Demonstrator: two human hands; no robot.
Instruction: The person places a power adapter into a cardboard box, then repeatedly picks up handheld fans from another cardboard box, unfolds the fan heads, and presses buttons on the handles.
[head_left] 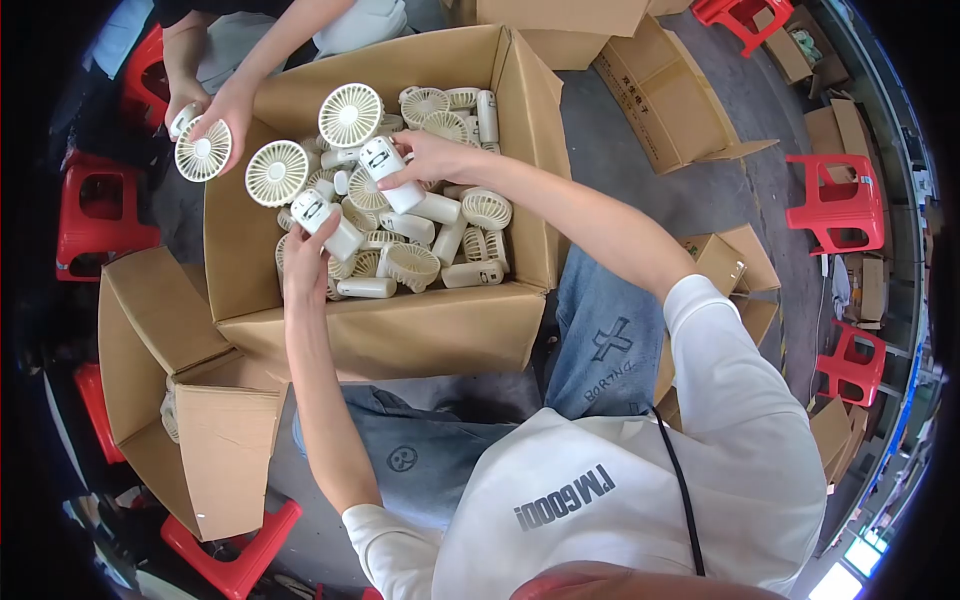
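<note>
My left hand [304,264] clamps left fan [309,207] by handle, right hand [425,163] grips right fan [374,150] likewise; grilles [277,173] untouched, probably to spare them, over carton [400,335].

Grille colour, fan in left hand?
The grille of the fan in the left hand is cream; it shows best in the head view.

A gray floor [600,165] carries a large open cardboard box [400,338], with a loose heap of white handheld fans [410,265] lying in it at mixed angles. Another open carton [230,465] stands to its left, flaps spread. A printed carton [665,95] lies beyond its far right corner. Red stools [840,212] stand on both sides.
</note>
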